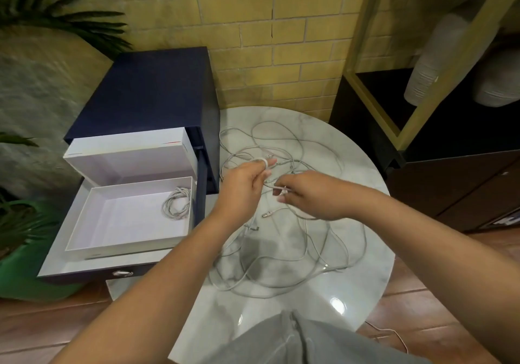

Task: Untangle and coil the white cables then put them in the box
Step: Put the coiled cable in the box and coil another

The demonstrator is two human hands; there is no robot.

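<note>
A: Counted what, biggest first?

B: One round table (pixel 351 279), glossy grey-veined marble. One navy cabinet (pixel 149 93) just left of it, boxy and matt, with one drawer (pixel 84 262) pulled open.

A: And inside the drawer?

B: Found one white box (pixel 126 220), shallow, rectangular, stiff card, open on top. Saw one lid (pixel 132 161) propped upright behind it. Noted one coil (pixel 176 202) of white cable lying in the box's far right corner.

A: Elsewhere?

B: Lay spread in one loose tangle (pixel 284 214) across the table: thin, round, looping strands. Could not count them.

A: Hands?

B: Two, raised over the tangle, close together, forearms bare. Gripped a strand with the left hand (pixel 243 186), fingers curled, with a loop hooked over one finger. Pinched a cable end with the right hand (pixel 309 194), between thumb and fingertips.
</note>
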